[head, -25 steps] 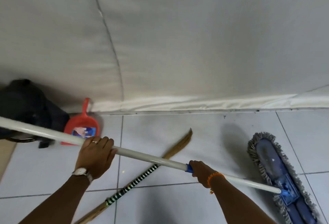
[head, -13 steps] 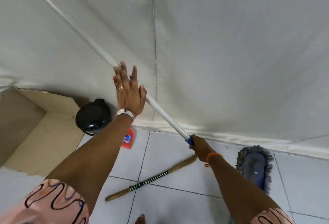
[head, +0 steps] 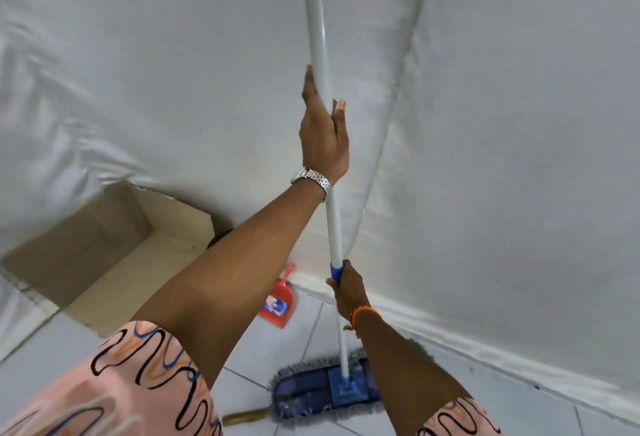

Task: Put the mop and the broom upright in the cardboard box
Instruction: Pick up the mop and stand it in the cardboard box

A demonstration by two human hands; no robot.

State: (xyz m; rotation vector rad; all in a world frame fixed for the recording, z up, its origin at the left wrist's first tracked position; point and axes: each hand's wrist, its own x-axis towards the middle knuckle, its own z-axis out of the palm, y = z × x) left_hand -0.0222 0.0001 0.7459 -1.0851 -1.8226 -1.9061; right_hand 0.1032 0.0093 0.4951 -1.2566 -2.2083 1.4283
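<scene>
The mop with a long white pole and a flat blue fringed head (head: 330, 389) stands nearly upright, its head on the tiled floor directly below both hands. The left hand (head: 323, 137) wraps loosely around the pole high up, thumb on one side and fingers on the other, while the right hand (head: 346, 292) grips it closed lower down, just under the blue collar. The open brown cardboard box (head: 104, 255) sits down to the left of the left hand, and one straw-coloured end of the broom (head: 244, 416) shows beside the mop head.

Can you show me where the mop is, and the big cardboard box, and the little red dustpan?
mop (head: 343, 390): head view, on the blue head by the floor.
cardboard box (head: 104, 245): head view, on its inner left wall.
red dustpan (head: 282, 304): head view, on its scoop.
</scene>
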